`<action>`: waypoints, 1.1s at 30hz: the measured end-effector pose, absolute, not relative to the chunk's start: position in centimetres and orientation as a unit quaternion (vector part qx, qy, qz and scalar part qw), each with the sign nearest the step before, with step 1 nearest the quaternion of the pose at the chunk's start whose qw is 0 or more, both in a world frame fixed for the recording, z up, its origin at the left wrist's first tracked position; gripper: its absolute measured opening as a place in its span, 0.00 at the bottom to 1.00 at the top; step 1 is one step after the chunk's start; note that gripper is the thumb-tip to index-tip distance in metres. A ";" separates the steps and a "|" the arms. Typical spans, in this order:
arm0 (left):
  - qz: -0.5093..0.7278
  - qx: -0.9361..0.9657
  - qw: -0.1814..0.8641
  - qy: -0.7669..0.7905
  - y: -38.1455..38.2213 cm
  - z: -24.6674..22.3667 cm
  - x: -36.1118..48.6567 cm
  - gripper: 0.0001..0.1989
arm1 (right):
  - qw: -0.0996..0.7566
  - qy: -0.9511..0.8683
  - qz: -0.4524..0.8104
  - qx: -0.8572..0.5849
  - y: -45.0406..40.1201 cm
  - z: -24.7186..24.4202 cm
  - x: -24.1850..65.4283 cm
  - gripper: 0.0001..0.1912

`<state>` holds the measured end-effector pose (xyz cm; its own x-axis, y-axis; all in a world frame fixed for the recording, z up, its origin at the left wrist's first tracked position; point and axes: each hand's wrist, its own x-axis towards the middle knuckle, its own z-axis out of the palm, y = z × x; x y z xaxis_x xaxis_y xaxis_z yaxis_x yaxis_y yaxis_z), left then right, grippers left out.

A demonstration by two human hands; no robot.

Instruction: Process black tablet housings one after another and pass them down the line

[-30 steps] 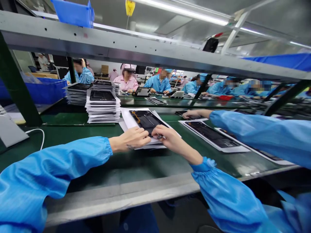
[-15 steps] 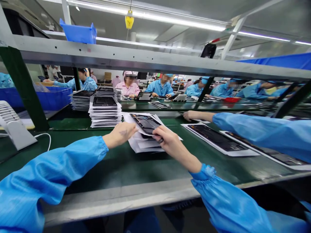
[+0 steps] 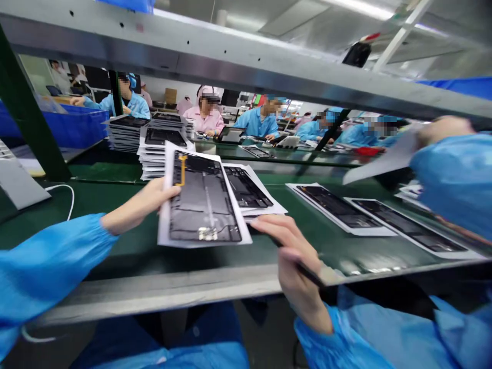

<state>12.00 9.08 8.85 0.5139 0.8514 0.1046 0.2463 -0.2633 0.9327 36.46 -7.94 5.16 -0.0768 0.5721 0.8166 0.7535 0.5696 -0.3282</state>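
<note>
In the head view, my left hand is closed on the left edge of a tablet back cover lying on a white sheet, held tilted above the bench. Its dark inside shows an orange flex strip and silver contacts. My right hand is wrapped round a thin black pen-like tool, whose exact kind I cannot make out. Its fingertips are near the raised sheet's lower right corner. Behind that sheet, partly hidden, sits a low stack topped by another back cover.
Tall stacks of covers with sheets stand behind left. Two covers lie to the right, where a co-worker's arm lifts a white sheet. A metal shelf beam crosses above; a white cable lies left.
My left hand has raised a cover with its sheet off the low stack, toward me. My right hand has drawn back toward the bench's front edge. The co-worker's arm has lifted a sheet.
</note>
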 end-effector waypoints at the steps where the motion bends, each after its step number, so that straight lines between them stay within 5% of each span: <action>1: 0.326 0.718 0.479 0.386 8.3 8.2 9.7 0.18 | 0.519 -0.713 -0.078 -0.464 -9.1 4.7 36.0 0.29; 6: 0.297 0.647 0.517 0.476 5.3 3.9 3.0 0.26 | 0.566 -0.674 0.050 -0.471 -10.0 1.5 32.2 0.34; 12: 0.221 0.614 0.573 0.496 4.7 1.6 1.7 0.24 | 0.594 -0.677 0.167 -0.400 -8.9 0.3 26.4 0.07; 14: 0.185 0.646 0.571 0.472 4.9 1.9 0.8 0.25 | 0.556 -0.707 0.185 -0.396 -9.0 0.5 25.2 0.09; 16: 0.154 0.726 0.487 0.462 4.7 2.4 -0.3 0.26 | 0.514 -0.734 0.199 -0.396 -8.9 0.5 24.2 0.13; 20: 0.153 0.855 0.132 0.477 2.9 2.8 -2.5 0.18 | 0.450 -0.776 0.203 -0.393 -8.5 0.1 22.5 0.14; 22: 0.161 0.889 0.078 0.422 1.7 2.5 -3.1 0.13 | 0.435 -0.794 0.193 -0.378 -8.2 -0.2 21.8 0.14; 33: 0.103 0.928 0.234 0.269 0.0 2.2 -2.1 0.04 | 0.487 -0.743 0.216 -0.405 -7.9 -1.4 21.2 0.19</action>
